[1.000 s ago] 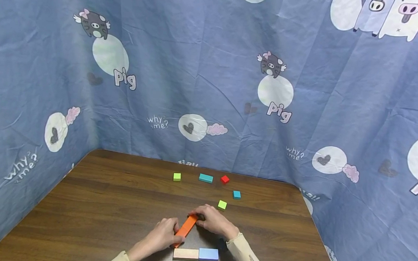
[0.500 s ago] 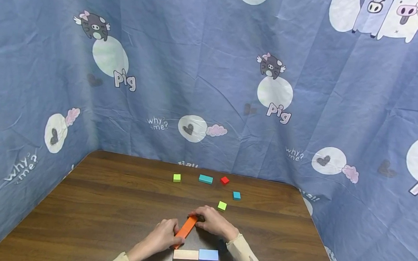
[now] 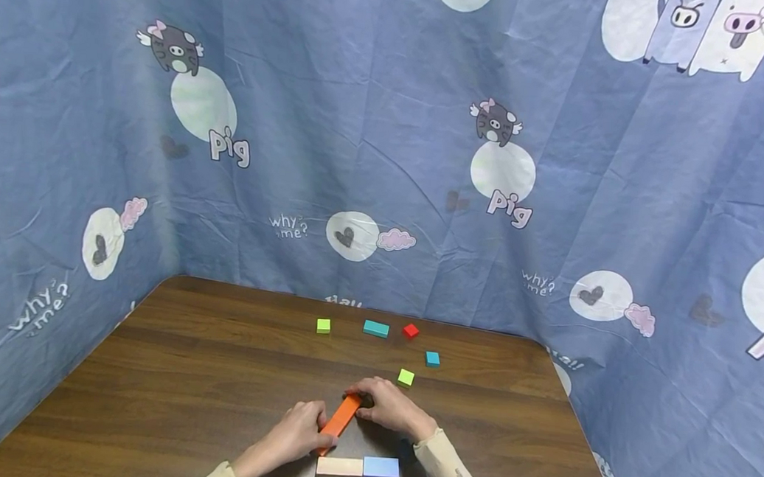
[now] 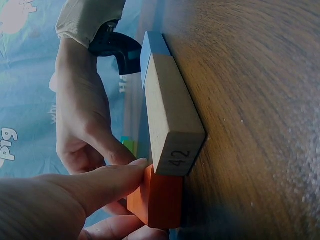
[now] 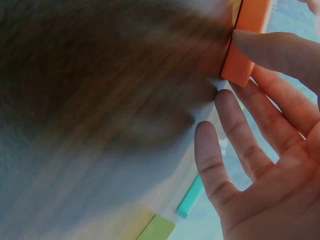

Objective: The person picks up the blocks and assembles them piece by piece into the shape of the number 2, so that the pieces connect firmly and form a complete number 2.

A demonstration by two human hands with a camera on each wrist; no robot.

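A long orange wooden block lies slantwise on the table between both hands. At its near end, my left hand pinches it, thumb along one side in the left wrist view. My right hand grips the far end between thumb and fingers, while its two outermost fingers extend free in the right wrist view. Just nearer than the orange block, a pale wood block and a blue block sit end to end in a row. The number 42 is marked on the pale block's end face.
Further back on the brown table are a lime cube, a teal block, a red cube and a small blue cube. Another lime cube stands just beyond the right hand. A patterned blue curtain hangs behind.
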